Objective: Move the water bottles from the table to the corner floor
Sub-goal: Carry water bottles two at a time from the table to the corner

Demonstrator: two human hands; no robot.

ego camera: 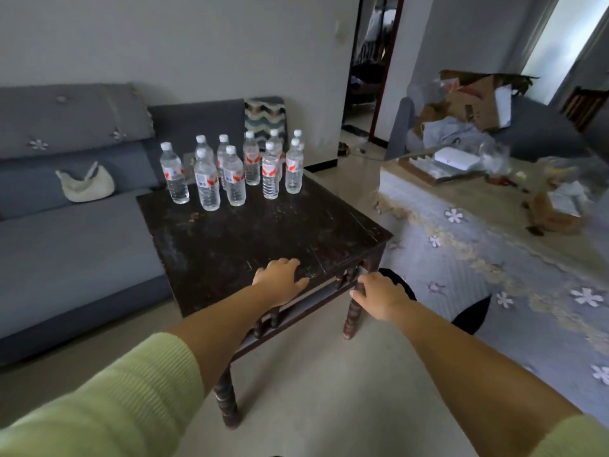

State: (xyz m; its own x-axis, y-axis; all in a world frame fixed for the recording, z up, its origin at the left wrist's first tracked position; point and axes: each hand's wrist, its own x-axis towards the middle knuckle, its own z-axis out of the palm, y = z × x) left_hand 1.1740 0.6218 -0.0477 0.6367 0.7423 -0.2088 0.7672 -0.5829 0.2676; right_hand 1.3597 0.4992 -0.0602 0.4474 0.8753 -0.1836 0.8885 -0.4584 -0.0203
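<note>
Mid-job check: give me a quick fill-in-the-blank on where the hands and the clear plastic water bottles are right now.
1. The clear plastic water bottles all stand ____ on the dark wooden table.
2. The left hand rests flat on the table's near ____.
3. The right hand grips the table's corner ____.
4. A white handbag lies on the grey ____.

Missing words: upright; edge; leg; sofa

Dim room; daylight enters upper right. Bench (263,232) top shows dull sheen. Right clutter soft, blurred. Wide-angle bending at edges.
</note>
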